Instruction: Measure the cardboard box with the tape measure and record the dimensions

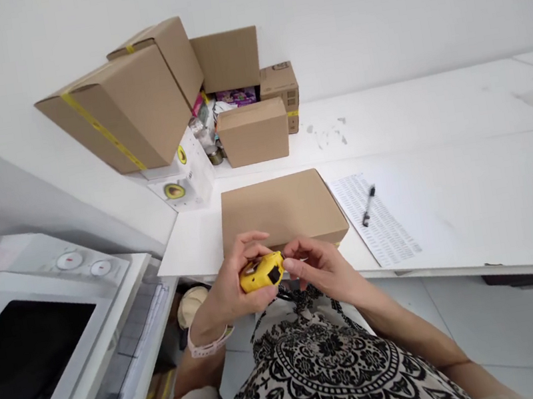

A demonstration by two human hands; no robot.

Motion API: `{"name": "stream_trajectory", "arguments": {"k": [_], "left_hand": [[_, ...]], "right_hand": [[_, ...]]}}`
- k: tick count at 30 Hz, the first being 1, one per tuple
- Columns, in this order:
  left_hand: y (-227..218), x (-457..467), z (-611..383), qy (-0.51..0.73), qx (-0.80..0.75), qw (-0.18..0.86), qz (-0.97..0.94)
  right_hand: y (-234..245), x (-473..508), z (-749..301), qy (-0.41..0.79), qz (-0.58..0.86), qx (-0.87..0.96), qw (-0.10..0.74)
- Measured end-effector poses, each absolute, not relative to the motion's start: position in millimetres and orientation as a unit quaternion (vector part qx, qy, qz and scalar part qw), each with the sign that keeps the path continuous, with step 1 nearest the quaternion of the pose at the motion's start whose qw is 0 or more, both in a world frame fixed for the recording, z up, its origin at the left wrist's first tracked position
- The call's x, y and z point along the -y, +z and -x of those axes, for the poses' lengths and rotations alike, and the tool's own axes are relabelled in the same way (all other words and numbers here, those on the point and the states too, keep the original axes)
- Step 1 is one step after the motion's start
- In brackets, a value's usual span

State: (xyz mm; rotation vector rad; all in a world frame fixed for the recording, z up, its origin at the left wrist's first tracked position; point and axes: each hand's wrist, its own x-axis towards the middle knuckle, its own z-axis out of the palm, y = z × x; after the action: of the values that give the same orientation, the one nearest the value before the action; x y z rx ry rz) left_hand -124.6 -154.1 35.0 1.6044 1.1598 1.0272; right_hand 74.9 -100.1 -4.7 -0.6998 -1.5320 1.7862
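Observation:
My left hand (236,282) is wrapped round a small yellow tape measure (261,272), held in front of my body just below the table edge. My right hand (320,265) is pinched at the tape measure's right end, fingers pressed together on it. Right behind both hands a flat closed cardboard box (281,210) lies on the white table (475,207).
A printed sheet (376,222) with a black pen (368,205) lies right of the box. Several cardboard boxes (125,107) are stacked at the back left against the wall, over white avocado-print boxes (180,183). A white machine with a dark screen (27,352) stands at my left.

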Motion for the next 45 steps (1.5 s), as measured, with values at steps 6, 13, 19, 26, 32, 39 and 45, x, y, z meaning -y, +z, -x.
{"name": "stream_trajectory", "arguments": {"k": [6,13,19,26,32,39,45], "left_hand": [[35,156,120,0.342,-0.448,0.463,-0.684],[41,151,165,0.395,-0.519,0.428,-0.625],[23,115,236,0.507,-0.6,0.372,-0.495],[10,97,254,0.495,-0.631,0.377,-0.463],[8,93,262,0.477,-0.632,0.395,-0.467],[3,88,264,0.454,-0.617,0.417,-0.489],[2,83,257,0.449,-0.602,0.424,-0.506]], "right_hand": [[-14,110,-82,0.772,0.25,0.514,0.278],[3,66,-146,0.69,0.289,0.492,0.446],[-29,-4,-164,0.578,0.457,0.406,0.541],[-56,-25,-135,0.595,0.477,0.416,0.496],[-59,-19,-131,0.582,0.496,0.434,0.476],[-67,-18,-122,0.583,0.502,0.399,0.498],[-68,-17,-123,0.586,0.502,0.4,0.495]]}}
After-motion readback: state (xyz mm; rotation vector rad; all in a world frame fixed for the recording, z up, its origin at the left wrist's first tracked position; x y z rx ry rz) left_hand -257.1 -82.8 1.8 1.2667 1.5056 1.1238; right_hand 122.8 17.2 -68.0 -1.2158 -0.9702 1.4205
